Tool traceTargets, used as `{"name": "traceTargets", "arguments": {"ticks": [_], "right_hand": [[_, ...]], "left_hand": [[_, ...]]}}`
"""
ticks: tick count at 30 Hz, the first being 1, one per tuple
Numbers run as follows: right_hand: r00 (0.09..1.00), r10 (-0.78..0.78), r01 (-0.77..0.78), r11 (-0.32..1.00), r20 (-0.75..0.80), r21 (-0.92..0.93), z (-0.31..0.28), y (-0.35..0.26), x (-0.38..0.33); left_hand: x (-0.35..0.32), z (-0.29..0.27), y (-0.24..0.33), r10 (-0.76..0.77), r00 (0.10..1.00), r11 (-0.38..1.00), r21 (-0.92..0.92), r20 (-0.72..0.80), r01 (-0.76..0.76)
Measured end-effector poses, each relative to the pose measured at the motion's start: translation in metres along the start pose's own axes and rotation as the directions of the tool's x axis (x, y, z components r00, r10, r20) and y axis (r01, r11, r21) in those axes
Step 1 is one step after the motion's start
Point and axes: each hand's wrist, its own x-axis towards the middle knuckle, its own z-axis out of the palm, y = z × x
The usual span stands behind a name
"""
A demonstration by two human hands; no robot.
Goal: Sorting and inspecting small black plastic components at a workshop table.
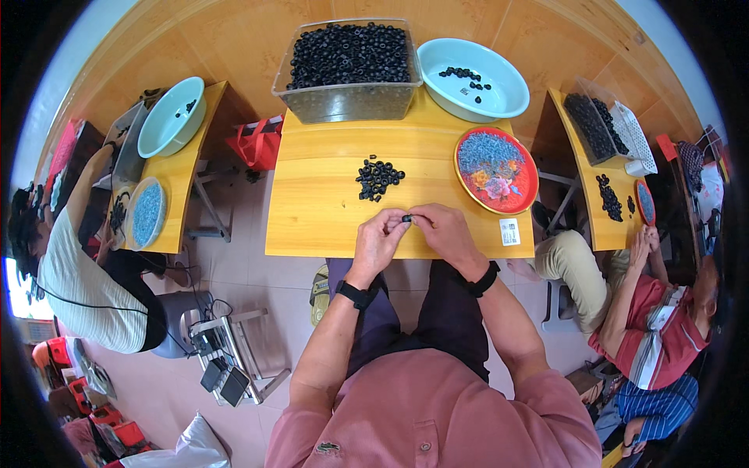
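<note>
At the near edge of the wooden table (320, 203), my left hand (378, 243) and my right hand (445, 232) meet, with fingertips pinched together. Between them is a small black round part (406, 218), seemingly hollow; my left fingers grip it. My right thumb and forefinger close at its right side, and whatever they pinch is too small to make out. Just beyond my hands lies a loose pile of similar black parts (379, 179). Right of the pile stands a red flowered tray (497, 201) with many tiny blue-grey pieces (488, 152) heaped in its far half.
A clear plastic bin (343, 103) full of black parts stands at the back, beside a light-blue basin (507, 93) holding several. A white label card (509, 232) lies at the near right corner. Co-workers sit at side tables, left (94, 288) and right (651, 327).
</note>
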Motion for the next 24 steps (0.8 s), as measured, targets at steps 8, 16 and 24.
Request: {"name": "traceTargets", "arguments": {"ticks": [8, 16, 24], "right_hand": [[0.998, -0.066, 0.065, 0.995, -0.003, -0.079, 0.0, -0.001, 0.0], [0.995, -0.024, 0.042, 0.981, 0.096, -0.187, 0.001, 0.0, 0.009], [0.981, -0.075, 0.116, 0.966, 0.181, -0.233, 0.01, -0.001, 0.012]], "left_hand": [[0.0, -0.002, -0.007, 0.003, 0.998, 0.999, -0.054, 0.058, 0.0], [0.001, -0.004, -0.009, -0.012, 0.992, 0.995, -0.101, 0.126, 0.025], [0.008, 0.001, -0.009, -0.158, 0.987, 0.975, -0.149, 0.037, 0.162]]}}
